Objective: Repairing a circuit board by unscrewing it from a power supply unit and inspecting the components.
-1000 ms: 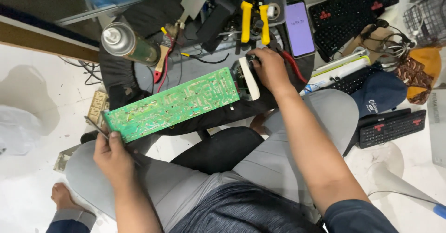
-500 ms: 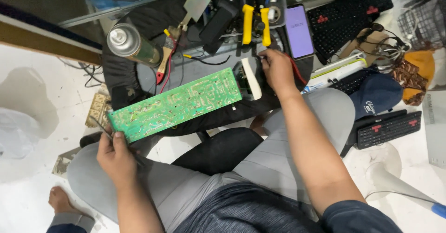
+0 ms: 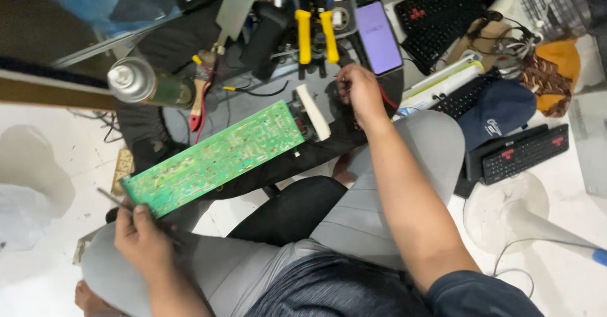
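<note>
- The left hand (image 3: pixel 144 244) has its grip closed on the near corner of the long green printed circuit board (image 3: pixel 215 155), and it seems to pinch also a thin grey metal tool (image 3: pixel 114 200) that sticks out beside the thumb; I cannot tell exactly what tool it is.
- From this grip the board runs up and away across the person's knees, with its far end on the edge of the dark round table (image 3: pixel 354 111), where a white plastic connector block (image 3: pixel 313 111) sits.
- The right hand (image 3: pixel 360 92) lies just past that far end, fingers curled down on the table surface; the pictures do not show if its grip has hold of something small.
- To do this step well, I judge the left grip should stay on the board edge only, not on the solder side, and keep the board level.
- The far end is supported only by a narrow part of the table, so a push from the right hand could make it slide.
- Near the right grip stand yellow-handled pliers (image 3: pixel 314 32) and a phone with a lit purple screen (image 3: pixel 378 37); the elbow should avoid them.
- A green spray can with a silver cap (image 3: pixel 147 85) lies well apart, above the left grip.
</note>
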